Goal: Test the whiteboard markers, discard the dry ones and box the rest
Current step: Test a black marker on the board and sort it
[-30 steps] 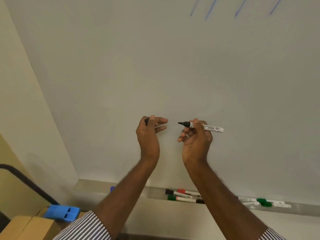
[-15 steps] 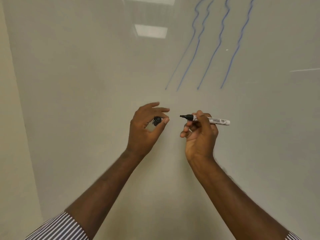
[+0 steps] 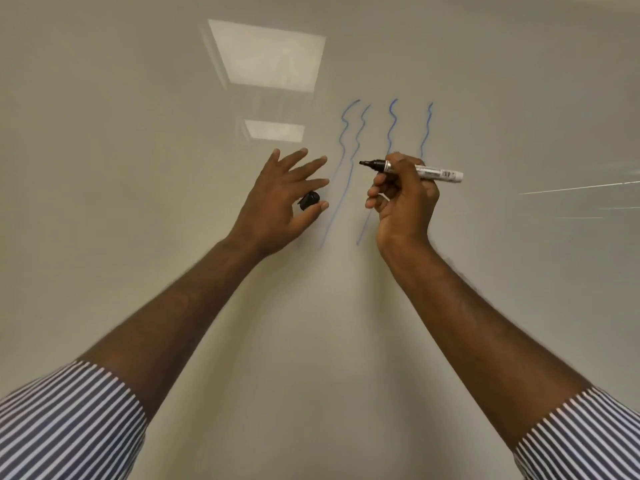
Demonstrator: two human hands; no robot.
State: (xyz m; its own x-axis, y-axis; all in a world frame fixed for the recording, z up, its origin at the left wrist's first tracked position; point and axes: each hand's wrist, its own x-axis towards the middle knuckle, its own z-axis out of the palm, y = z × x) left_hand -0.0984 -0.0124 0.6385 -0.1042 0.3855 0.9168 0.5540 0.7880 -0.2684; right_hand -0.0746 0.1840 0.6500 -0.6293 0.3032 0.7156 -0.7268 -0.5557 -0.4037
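My right hand (image 3: 403, 199) grips an uncapped black whiteboard marker (image 3: 434, 172) with a white barrel, its black tip pointing left, close to the whiteboard (image 3: 173, 133). My left hand (image 3: 280, 202) is raised beside it, pinching the marker's black cap (image 3: 309, 200) between thumb and a finger, the other fingers spread. Several wavy blue test lines (image 3: 389, 133) run down the board between and behind my hands.
The whiteboard fills the whole view and reflects two ceiling light panels (image 3: 270, 53). A thin pale streak (image 3: 581, 187) crosses the board at the right. The marker tray and boxes are out of view.
My head tilted up, so the tray, markers and boxes left the view and the blue lines dropped into the middle. Both hands rose toward the lines; my left fingers spread while keeping the cap.
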